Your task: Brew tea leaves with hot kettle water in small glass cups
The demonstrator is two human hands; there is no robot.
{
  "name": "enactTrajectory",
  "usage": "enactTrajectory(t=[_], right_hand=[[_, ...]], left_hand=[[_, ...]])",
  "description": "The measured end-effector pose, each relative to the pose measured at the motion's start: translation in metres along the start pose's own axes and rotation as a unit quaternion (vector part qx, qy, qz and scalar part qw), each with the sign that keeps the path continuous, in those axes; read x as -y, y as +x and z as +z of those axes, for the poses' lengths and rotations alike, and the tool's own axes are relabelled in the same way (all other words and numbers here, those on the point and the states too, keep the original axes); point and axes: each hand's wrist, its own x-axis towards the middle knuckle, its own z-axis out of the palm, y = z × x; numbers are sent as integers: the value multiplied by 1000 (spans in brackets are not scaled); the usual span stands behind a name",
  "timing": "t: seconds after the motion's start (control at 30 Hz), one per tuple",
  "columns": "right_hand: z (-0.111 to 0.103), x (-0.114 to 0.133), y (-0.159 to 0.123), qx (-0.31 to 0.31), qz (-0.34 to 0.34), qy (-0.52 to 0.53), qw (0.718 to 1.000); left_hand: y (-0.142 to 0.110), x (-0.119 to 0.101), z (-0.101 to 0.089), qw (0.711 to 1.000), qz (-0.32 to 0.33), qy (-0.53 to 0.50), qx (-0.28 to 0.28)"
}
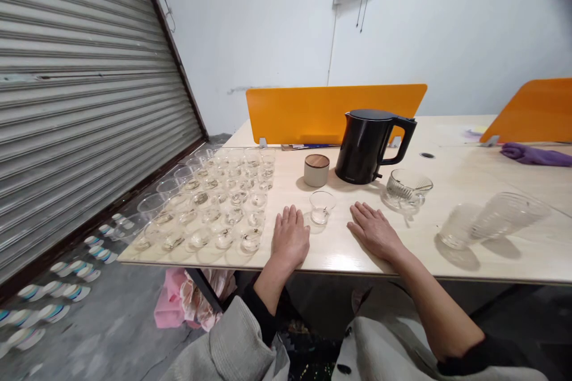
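Observation:
My left hand (290, 237) lies flat on the light wooden table (339, 253), fingers stretched out, holding nothing. My right hand (373, 230) rests flat in the same way a little to the right. Between them, just beyond the fingertips, stands a small clear glass cup (322, 206). Behind it are a small grey jar with a wooden lid (316, 169) and a black electric kettle (369, 146). A clear glass pitcher (407, 188) stands right of the kettle.
Several rows of small clear cups (214, 205) cover the table's left part. A stack of ribbed glass cups (489, 221) lies on its side at the right. Orange dividers (330, 112) stand at the back, with a purple cloth (534, 155) far right. Bowls (58, 292) sit on the floor.

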Motion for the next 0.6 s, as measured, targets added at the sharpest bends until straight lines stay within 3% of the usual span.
enactTrajectory(t=[0.6], right_hand=[[-1,0,0,15,10,-6,1000]], left_hand=[[0,0,3,1000,-2,-5,-3]])
